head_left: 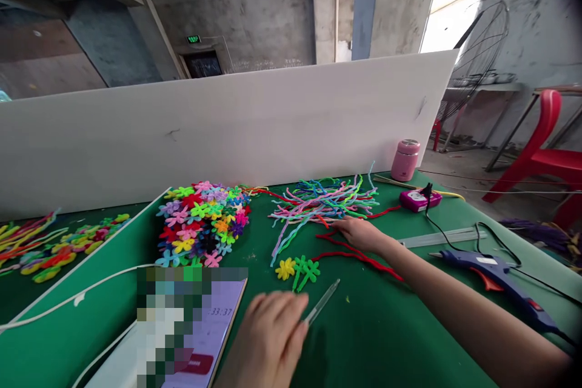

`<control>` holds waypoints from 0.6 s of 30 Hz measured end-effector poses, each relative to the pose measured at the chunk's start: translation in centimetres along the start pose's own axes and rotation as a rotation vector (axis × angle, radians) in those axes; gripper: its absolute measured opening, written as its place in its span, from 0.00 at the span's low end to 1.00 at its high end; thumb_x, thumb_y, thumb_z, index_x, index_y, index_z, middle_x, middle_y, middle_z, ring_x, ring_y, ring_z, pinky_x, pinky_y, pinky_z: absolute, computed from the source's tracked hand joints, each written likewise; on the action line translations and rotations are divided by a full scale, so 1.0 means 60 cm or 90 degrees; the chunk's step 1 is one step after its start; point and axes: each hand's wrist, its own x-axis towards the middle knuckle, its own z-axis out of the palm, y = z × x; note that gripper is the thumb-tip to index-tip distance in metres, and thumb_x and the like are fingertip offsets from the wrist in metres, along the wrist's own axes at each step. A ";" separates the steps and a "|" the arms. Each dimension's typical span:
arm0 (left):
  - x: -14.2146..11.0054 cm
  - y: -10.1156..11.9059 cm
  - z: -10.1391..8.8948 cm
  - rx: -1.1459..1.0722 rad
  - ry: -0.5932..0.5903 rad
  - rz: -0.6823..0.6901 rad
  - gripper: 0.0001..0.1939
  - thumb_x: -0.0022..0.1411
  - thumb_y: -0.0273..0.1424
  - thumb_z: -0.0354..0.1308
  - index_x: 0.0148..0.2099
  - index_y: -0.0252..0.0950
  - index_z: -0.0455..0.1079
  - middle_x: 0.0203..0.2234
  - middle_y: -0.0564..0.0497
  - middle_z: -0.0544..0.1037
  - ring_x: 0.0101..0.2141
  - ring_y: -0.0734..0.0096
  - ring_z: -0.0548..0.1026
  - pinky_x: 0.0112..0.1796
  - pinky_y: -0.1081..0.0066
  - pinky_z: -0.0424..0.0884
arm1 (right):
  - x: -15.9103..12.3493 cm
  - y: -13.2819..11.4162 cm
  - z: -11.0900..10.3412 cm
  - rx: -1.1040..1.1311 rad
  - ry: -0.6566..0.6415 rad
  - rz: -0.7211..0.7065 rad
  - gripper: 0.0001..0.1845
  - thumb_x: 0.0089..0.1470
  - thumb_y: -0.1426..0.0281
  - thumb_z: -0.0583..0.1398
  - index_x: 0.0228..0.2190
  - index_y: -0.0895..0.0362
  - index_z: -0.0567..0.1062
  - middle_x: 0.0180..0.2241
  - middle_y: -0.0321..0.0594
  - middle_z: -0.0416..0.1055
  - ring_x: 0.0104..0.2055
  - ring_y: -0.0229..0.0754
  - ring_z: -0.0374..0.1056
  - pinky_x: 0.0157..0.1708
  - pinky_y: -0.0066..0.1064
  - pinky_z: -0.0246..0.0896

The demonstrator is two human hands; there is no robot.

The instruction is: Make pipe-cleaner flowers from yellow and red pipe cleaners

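So my two hands are well apart right now. The right hand (361,235) is stretched to the far side of the worktop (386,333), fingertips at the near edge of a messy pile of pipe cleaners (325,203), mostly pink, lilac, red, green and blue. Can't tell if my fingers are actually closed on one. A few red pipe cleaners (354,253) trail off to the right, passing under my wrist area.

My left hand (268,336) is at the near side, fingers bent, with a clear stick (325,301) poking out past the thumb and forefinger. Can't tell whether I'm gripping it or it's just lying there against them.

Just beyond that hand sit a yellow pipe-cleaner flower (285,268) and some green pipe-cleaner pieces (305,270), side by side. Off to the left there's a big heap of colorful pipe-cleaner flowers (199,211), with a phone (227,315) nearer me, part of it pixelated.

Over on the right I've got a blue glue gun (493,270), some clear glue sticks (445,236) to the left of it, and a pink thermos (405,160) farther back against the white partition (254,127).
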 end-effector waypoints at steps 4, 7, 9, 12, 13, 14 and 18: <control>0.161 -0.062 0.034 0.116 0.004 -0.048 0.18 0.62 0.30 0.43 0.52 0.38 0.65 0.43 0.46 0.75 0.43 0.63 0.71 0.42 0.62 0.67 | 0.031 0.021 0.004 -0.008 0.002 0.026 0.19 0.55 0.75 0.49 0.47 0.51 0.71 0.41 0.43 0.71 0.40 0.44 0.68 0.36 0.28 0.59; 0.230 -0.102 0.067 0.138 0.011 -0.061 0.17 0.62 0.30 0.44 0.51 0.38 0.66 0.46 0.44 0.72 0.48 0.58 0.67 0.45 0.56 0.63 | 0.041 0.040 0.002 -0.011 0.007 0.042 0.20 0.55 0.75 0.50 0.47 0.51 0.70 0.42 0.43 0.70 0.41 0.45 0.67 0.37 0.29 0.59; 0.257 -0.126 0.086 0.148 0.007 -0.067 0.16 0.60 0.30 0.46 0.48 0.39 0.68 0.47 0.44 0.72 0.49 0.56 0.65 0.46 0.54 0.61 | 0.044 0.051 0.001 -0.009 0.011 0.050 0.20 0.54 0.75 0.51 0.47 0.50 0.70 0.43 0.42 0.70 0.43 0.46 0.66 0.39 0.30 0.58; 0.283 -0.152 0.104 0.158 0.002 -0.084 0.15 0.59 0.29 0.47 0.47 0.40 0.69 0.49 0.44 0.71 0.51 0.56 0.63 0.46 0.52 0.59 | 0.052 0.061 -0.001 -0.001 0.020 0.055 0.20 0.54 0.76 0.51 0.47 0.49 0.71 0.45 0.41 0.69 0.45 0.46 0.65 0.42 0.31 0.57; 0.288 -0.157 0.107 0.160 0.002 -0.086 0.15 0.59 0.29 0.47 0.47 0.41 0.69 0.50 0.44 0.70 0.52 0.56 0.63 0.46 0.52 0.59 | 0.055 0.063 -0.002 0.004 0.024 0.054 0.20 0.54 0.76 0.51 0.46 0.49 0.71 0.45 0.41 0.69 0.46 0.46 0.65 0.43 0.31 0.57; 0.291 -0.160 0.108 0.161 0.002 -0.085 0.15 0.59 0.29 0.47 0.47 0.41 0.69 0.50 0.44 0.70 0.52 0.56 0.63 0.46 0.52 0.59 | 0.057 0.064 -0.003 0.010 0.029 0.052 0.20 0.54 0.76 0.51 0.46 0.49 0.71 0.46 0.41 0.69 0.46 0.45 0.65 0.43 0.32 0.57; 0.282 -0.152 0.100 0.157 0.020 -0.063 0.15 0.59 0.29 0.47 0.46 0.42 0.70 0.51 0.46 0.69 0.51 0.57 0.64 0.46 0.53 0.59 | 0.046 0.061 -0.013 0.043 0.049 0.037 0.19 0.54 0.75 0.50 0.44 0.52 0.72 0.46 0.40 0.70 0.44 0.44 0.66 0.42 0.30 0.59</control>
